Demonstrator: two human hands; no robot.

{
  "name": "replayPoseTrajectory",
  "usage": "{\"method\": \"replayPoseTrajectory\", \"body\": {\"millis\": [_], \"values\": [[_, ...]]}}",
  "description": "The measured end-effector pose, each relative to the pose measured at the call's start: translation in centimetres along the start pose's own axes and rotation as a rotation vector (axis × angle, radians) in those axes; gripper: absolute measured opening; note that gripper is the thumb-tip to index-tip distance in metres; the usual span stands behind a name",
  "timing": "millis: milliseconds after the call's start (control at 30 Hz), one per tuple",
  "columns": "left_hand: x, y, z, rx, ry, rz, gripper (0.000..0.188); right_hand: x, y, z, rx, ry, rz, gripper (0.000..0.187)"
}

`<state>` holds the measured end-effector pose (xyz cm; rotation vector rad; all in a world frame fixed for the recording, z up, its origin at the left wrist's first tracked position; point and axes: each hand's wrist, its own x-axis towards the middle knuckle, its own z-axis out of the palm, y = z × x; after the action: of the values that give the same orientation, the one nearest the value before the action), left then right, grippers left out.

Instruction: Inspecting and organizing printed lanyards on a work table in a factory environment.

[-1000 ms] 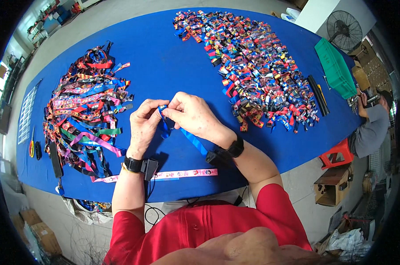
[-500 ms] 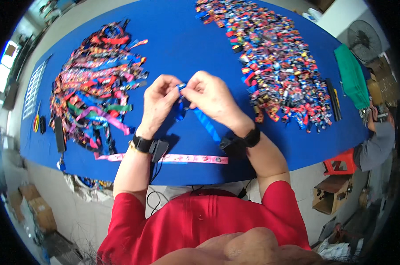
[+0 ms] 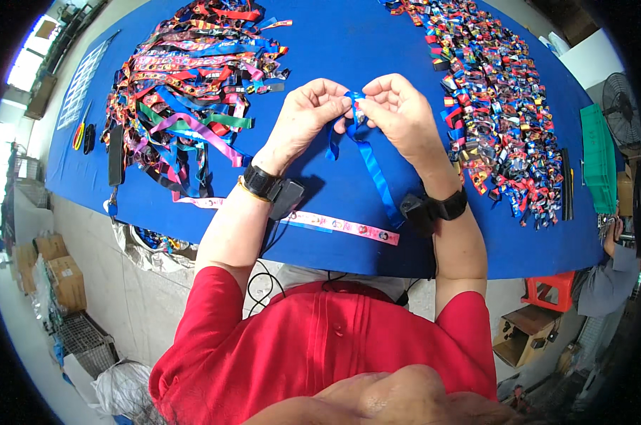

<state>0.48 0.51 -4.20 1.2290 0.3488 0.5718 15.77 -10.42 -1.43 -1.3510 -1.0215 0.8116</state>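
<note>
Both my hands meet above the blue-covered table, pinching a blue ribbon strap (image 3: pixel 371 164) between them. My left hand (image 3: pixel 307 117) closes thumb and forefinger on its upper part from the left. From the right, my right hand (image 3: pixel 404 117) pinches the same spot, where the strap looks looped or folded. One short end hangs below the left fingers, and a longer tail slants down toward my right wrist. A pink printed strap (image 3: pixel 348 225) lies flat on the table under my forearms, partly hidden by the left one.
A heap of colourful straps (image 3: pixel 193 78) lies on the left of the blue table (image 3: pixel 320 42); a long pile of folded ones (image 3: pixel 501 106) covers the right. Scissors (image 3: pixel 79 134) are at far left. Beyond the right edge are a green bin (image 3: pixel 598 159), a fan (image 3: pixel 620 99) and a red stool (image 3: pixel 550 290).
The view has shifted, so table and piles sit further right and the heap higher. Both hands still pinch the blue strap, its long tail now showing more fully.
</note>
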Motion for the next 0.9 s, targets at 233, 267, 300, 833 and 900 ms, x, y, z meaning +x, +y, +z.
{"method": "replayPoseTrajectory", "body": {"millis": [233,267,300,833,900], "values": [[-0.1,-0.1,-0.1,0.015,-0.006,0.022,0.015,-0.1,0.2,0.3,-0.064,-0.039,-0.008,0.02],[-0.1,-0.1,0.0,0.013,-0.013,0.016,0.015,-0.1,0.3,0.3,-0.114,-0.04,-0.034,0.019],[-0.1,0.0,0.1,0.011,-0.021,0.011,0.015,-0.1,0.4,0.2,-0.115,-0.039,-0.035,0.019],[4.2,-0.6,1.4,0.101,-0.123,0.006,0.009,1.0,0.6,-2.2,-0.315,0.168,-0.102,0.018],[4.3,-0.6,1.4,0.085,-0.137,0.008,0.009,1.0,0.5,-2.3,-0.329,0.178,-0.107,0.018]]}}
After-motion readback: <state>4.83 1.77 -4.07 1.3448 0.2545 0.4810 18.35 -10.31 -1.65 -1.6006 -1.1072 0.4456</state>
